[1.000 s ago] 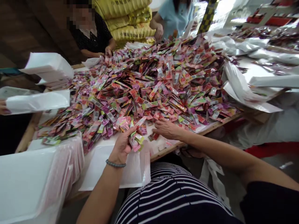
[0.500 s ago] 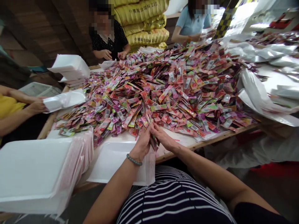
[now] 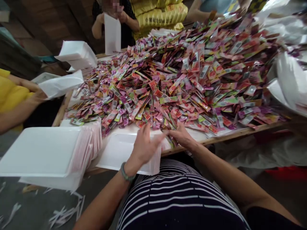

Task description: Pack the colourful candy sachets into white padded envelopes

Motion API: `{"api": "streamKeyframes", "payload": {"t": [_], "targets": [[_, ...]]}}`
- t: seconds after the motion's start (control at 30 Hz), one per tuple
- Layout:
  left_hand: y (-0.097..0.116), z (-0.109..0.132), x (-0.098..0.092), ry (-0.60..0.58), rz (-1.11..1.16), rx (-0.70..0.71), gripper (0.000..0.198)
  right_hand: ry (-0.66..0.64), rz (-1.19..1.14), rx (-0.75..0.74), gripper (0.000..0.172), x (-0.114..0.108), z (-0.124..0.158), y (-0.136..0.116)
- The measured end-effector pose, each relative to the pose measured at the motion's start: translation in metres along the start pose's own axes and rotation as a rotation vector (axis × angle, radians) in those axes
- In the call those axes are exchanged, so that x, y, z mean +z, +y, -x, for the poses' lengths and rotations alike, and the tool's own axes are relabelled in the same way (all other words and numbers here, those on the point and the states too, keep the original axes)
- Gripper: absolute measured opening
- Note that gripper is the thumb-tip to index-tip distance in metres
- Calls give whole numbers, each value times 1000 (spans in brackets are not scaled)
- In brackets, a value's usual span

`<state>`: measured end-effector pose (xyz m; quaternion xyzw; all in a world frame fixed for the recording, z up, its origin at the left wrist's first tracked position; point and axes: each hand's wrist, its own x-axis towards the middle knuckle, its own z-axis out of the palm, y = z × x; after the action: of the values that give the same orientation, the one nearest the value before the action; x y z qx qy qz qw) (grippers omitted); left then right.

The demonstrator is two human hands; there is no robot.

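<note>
A big heap of small pink, red and green sachets (image 3: pixel 182 73) covers the wooden table (image 3: pixel 240 134). At the near edge my right hand (image 3: pixel 179 135) is closed on a bundle of sachets (image 3: pixel 169 123) standing on end. My left hand (image 3: pixel 144 147), with a bead bracelet on the wrist, lies with fingers stretched out on a white bag (image 3: pixel 120 153) and touches the bundle's side. The bag lies flat at the table's front edge, over my striped shirt.
A thick stack of white bags (image 3: pixel 43 153) sits front left. A person in yellow (image 3: pixel 14 99) at left holds a white bag; another at the far side lifts one (image 3: pixel 112 33). Yellow sacks (image 3: pixel 163 14) are piled behind. More white bags (image 3: pixel 287 83) lie right.
My hands came together with the gathered sachets, then dropped to the white bag at the table edge. The left hand let go and flattened out. The camera tilted left and down.
</note>
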<state>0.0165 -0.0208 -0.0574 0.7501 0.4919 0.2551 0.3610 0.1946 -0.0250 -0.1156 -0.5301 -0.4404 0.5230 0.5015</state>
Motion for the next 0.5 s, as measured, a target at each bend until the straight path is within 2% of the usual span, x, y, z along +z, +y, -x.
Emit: {"api": "streamKeyframes", "payload": {"t": [0.03,0.07,0.13,0.2,0.27,0.33,0.4,0.5], "targets": [[-1,14,-1,3,-185,37,53,21,19,-4,29,-4,4,3],[-2,28,-2,-45,-378,55,50,31,49,-24,31,-7,9,5],[-5,48,-5,-194,-723,41,41,-1,137,-90,37,-11,20,10],[-7,58,-7,-285,-866,-26,40,-110,242,-182,43,-9,29,14],[-9,57,-10,-219,-901,-46,36,-260,389,-296,50,-4,35,18],[-12,53,-12,-81,-882,10,35,-369,626,-391,59,3,37,20],[-17,49,-13,36,-845,99,39,-380,919,-429,65,10,36,18],[-26,47,-8,139,-788,224,43,-326,1245,-505,56,18,37,6]]}}
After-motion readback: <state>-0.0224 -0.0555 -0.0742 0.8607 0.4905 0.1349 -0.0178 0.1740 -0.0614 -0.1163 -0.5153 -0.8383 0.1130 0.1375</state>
